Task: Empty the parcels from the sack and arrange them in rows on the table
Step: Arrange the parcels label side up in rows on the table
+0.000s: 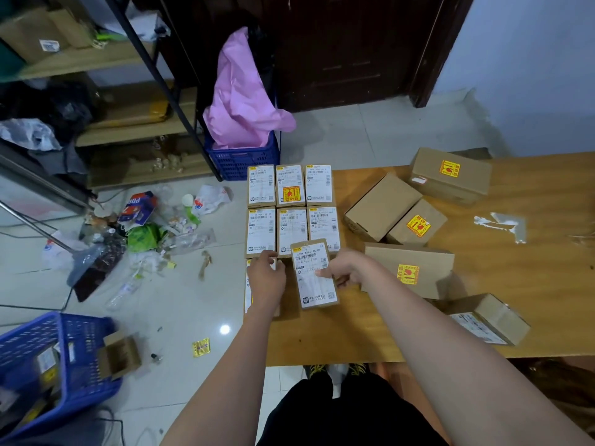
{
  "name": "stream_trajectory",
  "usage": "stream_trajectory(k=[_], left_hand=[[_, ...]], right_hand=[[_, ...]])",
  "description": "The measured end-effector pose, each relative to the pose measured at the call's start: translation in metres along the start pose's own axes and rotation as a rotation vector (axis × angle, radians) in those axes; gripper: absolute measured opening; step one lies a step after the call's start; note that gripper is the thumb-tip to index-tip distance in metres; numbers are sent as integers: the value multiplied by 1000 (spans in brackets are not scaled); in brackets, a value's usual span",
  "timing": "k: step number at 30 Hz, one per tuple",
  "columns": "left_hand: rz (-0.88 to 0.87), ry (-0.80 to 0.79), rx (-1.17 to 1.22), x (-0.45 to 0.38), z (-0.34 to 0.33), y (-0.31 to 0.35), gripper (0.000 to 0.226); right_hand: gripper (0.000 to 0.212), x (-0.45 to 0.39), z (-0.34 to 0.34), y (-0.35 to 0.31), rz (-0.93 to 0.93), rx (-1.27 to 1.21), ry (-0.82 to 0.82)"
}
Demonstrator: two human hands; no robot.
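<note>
Several small cardboard parcels (pixel 291 210) with white labels lie in two neat rows at the left end of the wooden table (pixel 531 284). My right hand (pixel 343 268) holds another labelled parcel (pixel 314 275) by its right side, just in front of the second row. My left hand (pixel 267 275) rests palm-down on a parcel (pixel 248 297) at the table's left edge, starting a third row. Loose parcels (pixel 409 268) with yellow stickers lie unsorted to the right. No sack is clearly visible.
A blue crate (pixel 241 159) with pink plastic stands beyond the table. Another blue crate (pixel 74 358) with boxes sits on the floor at lower left. Rubbish (pixel 145 233) litters the tiled floor. Shelving (pixel 128 123) stands at the left.
</note>
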State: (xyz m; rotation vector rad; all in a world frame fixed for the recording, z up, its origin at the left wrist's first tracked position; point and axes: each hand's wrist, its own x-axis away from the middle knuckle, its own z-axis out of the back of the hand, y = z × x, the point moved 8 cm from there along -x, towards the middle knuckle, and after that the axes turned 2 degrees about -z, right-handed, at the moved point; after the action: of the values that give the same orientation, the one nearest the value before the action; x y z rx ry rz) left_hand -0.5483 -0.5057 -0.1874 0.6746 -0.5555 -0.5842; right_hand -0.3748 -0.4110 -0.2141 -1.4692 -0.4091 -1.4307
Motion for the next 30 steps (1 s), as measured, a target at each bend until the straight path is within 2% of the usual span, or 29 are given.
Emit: stream_trajectory(k=[3,7,13,21,30], left_hand=[[7,66,-92,-1,12,-18,23],[125,30,-177,-2,16,-41,48],[206,-90,-113,-8,10,-63,64],[250,-187,-41,-13,3,-82,71],[312,-235,31,-11,-2,-93,57]], right_hand=[[21,-3,-12,5,-21,2,-12],[18,-8,-27,11,-66,24,-10],[45,-19,-47,15,-106,66,6],[49,-30,-55,20,-119,123,70],[51,-37,-59,17,-138,38,86]])
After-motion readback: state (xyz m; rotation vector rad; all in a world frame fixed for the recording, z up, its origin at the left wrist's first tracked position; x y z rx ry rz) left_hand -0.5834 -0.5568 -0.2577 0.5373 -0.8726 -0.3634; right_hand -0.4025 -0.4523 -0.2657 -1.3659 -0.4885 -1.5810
